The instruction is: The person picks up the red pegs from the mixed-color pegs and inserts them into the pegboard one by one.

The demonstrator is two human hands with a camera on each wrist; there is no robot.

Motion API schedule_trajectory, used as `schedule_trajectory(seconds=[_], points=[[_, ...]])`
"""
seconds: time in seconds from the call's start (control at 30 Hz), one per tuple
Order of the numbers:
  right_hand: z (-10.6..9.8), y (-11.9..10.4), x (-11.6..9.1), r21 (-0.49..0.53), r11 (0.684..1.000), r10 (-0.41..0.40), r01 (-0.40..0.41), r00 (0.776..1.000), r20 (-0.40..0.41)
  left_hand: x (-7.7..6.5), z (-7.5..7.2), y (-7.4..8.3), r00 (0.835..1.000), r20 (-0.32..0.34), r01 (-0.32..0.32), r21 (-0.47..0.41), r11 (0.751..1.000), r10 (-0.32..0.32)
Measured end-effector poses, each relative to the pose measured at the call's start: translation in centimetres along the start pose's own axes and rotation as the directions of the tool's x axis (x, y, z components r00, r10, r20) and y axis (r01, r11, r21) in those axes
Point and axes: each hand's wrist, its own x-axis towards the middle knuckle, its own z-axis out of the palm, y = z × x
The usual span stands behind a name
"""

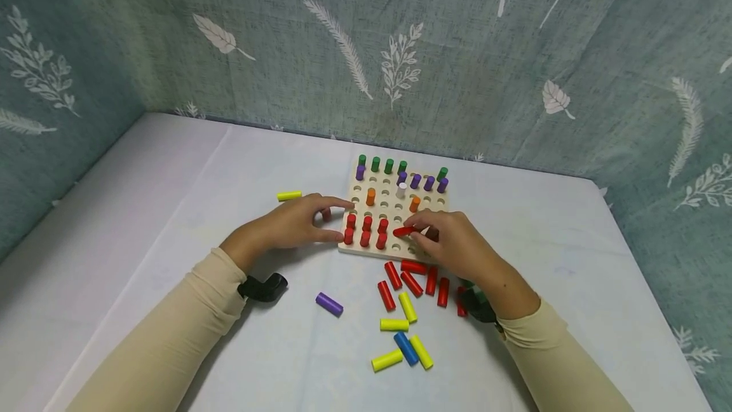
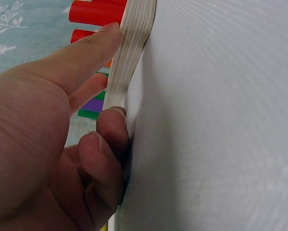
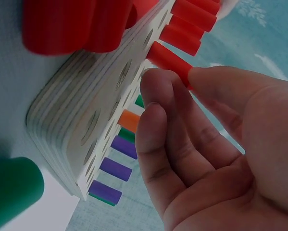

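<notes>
My right hand (image 1: 454, 243) pinches a red peg (image 1: 403, 231) between thumb and index finger, tilted over the front part of a wooden pegboard (image 1: 366, 252). In the right wrist view the held red peg (image 3: 169, 61) has its lower end close to the board's holes; whether it has entered one I cannot tell. My left hand (image 1: 294, 221) rests at the board's left side, thumb and index finger extended against the edge, its other fingers loosely bent. Red pegs (image 1: 367, 224) stand in two short rows at the front left. Green pegs (image 1: 389, 166), purple pegs, orange pegs and a white peg (image 1: 401, 190) stand farther back.
Loose red pegs (image 1: 412, 283) lie in front of the board, with yellow pegs (image 1: 394, 325) and a blue peg (image 1: 406, 348) nearer me. A purple peg (image 1: 329, 304) lies left of these; another yellow peg (image 1: 289, 196) lies beyond my left hand. A patterned curtain (image 1: 366, 49) hangs behind.
</notes>
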Motion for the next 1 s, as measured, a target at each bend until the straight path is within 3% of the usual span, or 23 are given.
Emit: schedule_trajectory(seconds=[0.33, 0.73, 1.0], points=[[-0.15, -0.33, 0.01, -0.006, 1.000, -0.001, 0.001, 1.000, -0.008, -0.10, -0.27, 0.22, 1.000, -0.004, -0.006, 0.010, 1.000, 0.006], [0.05, -0.14, -0.08, 0.015, 1.000, 0.003, -0.005, 0.994, 0.109, 0.22, -0.17, 0.28, 1.000, 0.000, -0.013, 0.022, 1.000, 0.013], [0.22, -0.16, 0.02, 0.022, 1.000, -0.014, 0.011, 0.992, 0.129, 0.03, -0.22, 0.32, 1.000, 0.003, 0.012, 0.028, 1.000, -0.012]])
